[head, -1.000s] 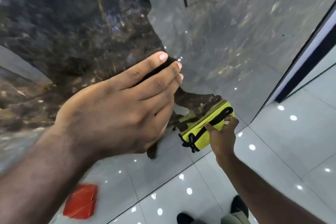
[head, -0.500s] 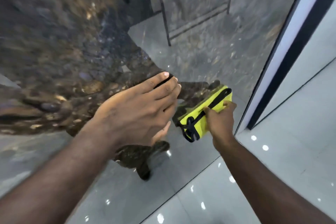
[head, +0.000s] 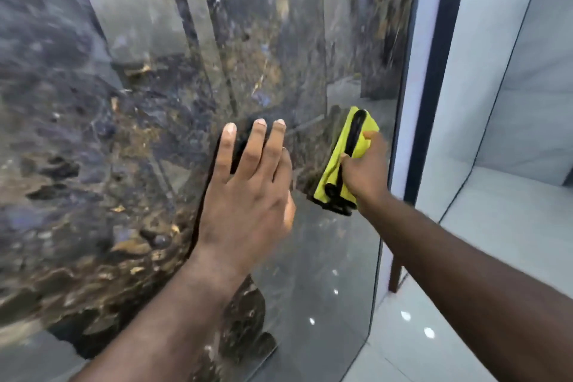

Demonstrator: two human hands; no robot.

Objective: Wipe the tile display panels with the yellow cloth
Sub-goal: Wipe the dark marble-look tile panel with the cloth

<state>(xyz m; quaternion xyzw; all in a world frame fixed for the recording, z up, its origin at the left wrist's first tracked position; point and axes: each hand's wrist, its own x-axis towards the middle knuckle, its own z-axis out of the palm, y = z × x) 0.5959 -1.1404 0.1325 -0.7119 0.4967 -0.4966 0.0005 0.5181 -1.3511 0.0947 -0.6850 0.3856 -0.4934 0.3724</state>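
Note:
A glossy dark marble tile display panel (head: 124,149) with gold and blue veining fills the left and centre. My left hand (head: 248,192) lies flat on it with straight fingers pointing up. To its right, my right hand (head: 366,170) grips a folded yellow cloth (head: 347,158) with black edging and presses it against the panel near its right edge. The cloth's reflection shows beside it in the tile.
A white and dark vertical frame (head: 424,87) borders the panel on the right. Beyond it stands a pale grey tile panel (head: 511,102). The glossy light floor (head: 434,335) with lamp reflections runs along the bottom right.
The view has tilted upward. My right hand moved the cloth up the panel and turned it more upright. My left hand slid higher and its fingers straightened flat on the tile.

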